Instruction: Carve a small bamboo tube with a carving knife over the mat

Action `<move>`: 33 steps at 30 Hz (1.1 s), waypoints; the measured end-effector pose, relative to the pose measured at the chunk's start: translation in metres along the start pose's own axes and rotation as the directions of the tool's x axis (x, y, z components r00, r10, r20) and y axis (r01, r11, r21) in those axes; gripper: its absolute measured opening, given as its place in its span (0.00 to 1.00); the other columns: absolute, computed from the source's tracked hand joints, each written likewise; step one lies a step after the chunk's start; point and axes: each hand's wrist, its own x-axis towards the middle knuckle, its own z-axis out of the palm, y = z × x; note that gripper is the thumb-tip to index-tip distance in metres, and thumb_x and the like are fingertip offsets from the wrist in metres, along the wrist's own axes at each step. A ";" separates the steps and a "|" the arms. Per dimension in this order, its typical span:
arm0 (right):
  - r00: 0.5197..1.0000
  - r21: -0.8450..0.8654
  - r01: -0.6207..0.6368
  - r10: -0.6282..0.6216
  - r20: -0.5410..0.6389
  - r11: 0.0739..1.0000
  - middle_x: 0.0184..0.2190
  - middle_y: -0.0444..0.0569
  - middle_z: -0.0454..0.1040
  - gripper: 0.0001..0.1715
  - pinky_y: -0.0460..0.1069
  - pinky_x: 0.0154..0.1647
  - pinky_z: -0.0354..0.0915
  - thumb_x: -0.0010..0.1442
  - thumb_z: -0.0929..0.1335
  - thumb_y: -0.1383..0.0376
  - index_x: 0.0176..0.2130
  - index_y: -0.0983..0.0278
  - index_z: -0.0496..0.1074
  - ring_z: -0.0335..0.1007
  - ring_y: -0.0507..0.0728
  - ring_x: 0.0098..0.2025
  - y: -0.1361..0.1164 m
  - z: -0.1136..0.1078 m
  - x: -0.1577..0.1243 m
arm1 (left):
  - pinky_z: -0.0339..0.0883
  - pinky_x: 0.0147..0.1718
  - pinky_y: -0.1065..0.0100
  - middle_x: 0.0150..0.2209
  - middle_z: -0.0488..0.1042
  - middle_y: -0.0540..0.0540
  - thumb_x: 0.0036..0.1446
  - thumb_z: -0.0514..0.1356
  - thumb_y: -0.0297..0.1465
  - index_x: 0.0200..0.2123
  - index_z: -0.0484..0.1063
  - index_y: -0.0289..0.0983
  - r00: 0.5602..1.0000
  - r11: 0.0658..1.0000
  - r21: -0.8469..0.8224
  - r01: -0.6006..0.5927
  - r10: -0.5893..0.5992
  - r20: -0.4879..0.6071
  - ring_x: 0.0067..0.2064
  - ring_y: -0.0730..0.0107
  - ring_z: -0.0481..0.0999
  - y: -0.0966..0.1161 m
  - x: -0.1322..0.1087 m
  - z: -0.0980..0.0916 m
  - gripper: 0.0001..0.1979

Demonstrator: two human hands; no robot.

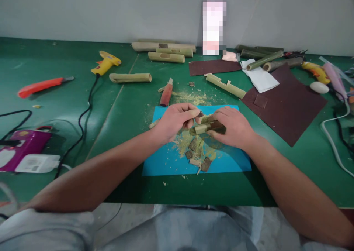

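Note:
My right hand (232,127) is wrapped round a short bamboo tube (202,128), whose cut end points left toward my other hand. Between the thumb and fingers of my left hand (179,120) is a small piece of sandpaper (199,114), dark brown and partly hidden. Both hands are above a blue sheet (160,162), close together. On the sheet below them lie bamboo dust and several bamboo chips (197,147). Just beyond my left hand rests a red-handled blade (166,94).
Several cut bamboo tubes (166,57) lie at the back, and a notched one (225,85) right of centre. A brown sandpaper sheet (287,103) spreads at the right. On the left are a yellow glue gun (105,63), a red cutter (41,86) and a purple power strip (30,147).

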 end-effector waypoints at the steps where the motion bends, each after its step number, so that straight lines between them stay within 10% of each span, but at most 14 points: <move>1: 1.000 -0.012 -0.007 0.007 0.010 1.000 0.42 0.53 0.80 0.16 0.56 0.44 0.60 0.64 0.73 0.53 0.45 0.62 0.76 0.71 0.64 0.45 0.000 -0.001 0.000 | 0.56 0.19 0.74 0.29 0.80 0.47 0.58 0.68 0.37 0.33 0.81 0.37 1.000 1.000 0.002 -0.006 0.006 -0.005 0.22 0.79 0.66 0.000 0.000 0.000 0.09; 16: 0.989 -0.148 -0.011 0.032 0.141 0.989 0.42 0.54 0.77 0.12 0.55 0.41 0.54 0.61 0.74 0.59 0.43 0.63 0.77 0.67 0.63 0.44 -0.003 -0.009 0.004 | 0.61 0.25 0.72 0.32 0.79 0.48 0.53 0.70 0.32 0.36 0.81 0.37 0.985 0.981 0.113 -0.160 0.166 -0.046 0.27 0.76 0.70 -0.003 -0.001 0.001 0.07; 33: 0.949 -0.067 0.055 -0.073 -0.307 0.996 0.47 0.52 0.80 0.12 0.58 0.45 0.64 0.63 0.71 0.64 0.47 0.57 0.70 0.72 0.64 0.47 -0.006 -0.007 -0.004 | 0.70 0.32 0.65 0.36 0.80 0.47 0.61 0.66 0.31 0.37 0.81 0.41 0.832 0.815 0.317 -0.485 0.541 -0.120 0.34 0.69 0.75 0.010 -0.031 0.013 0.03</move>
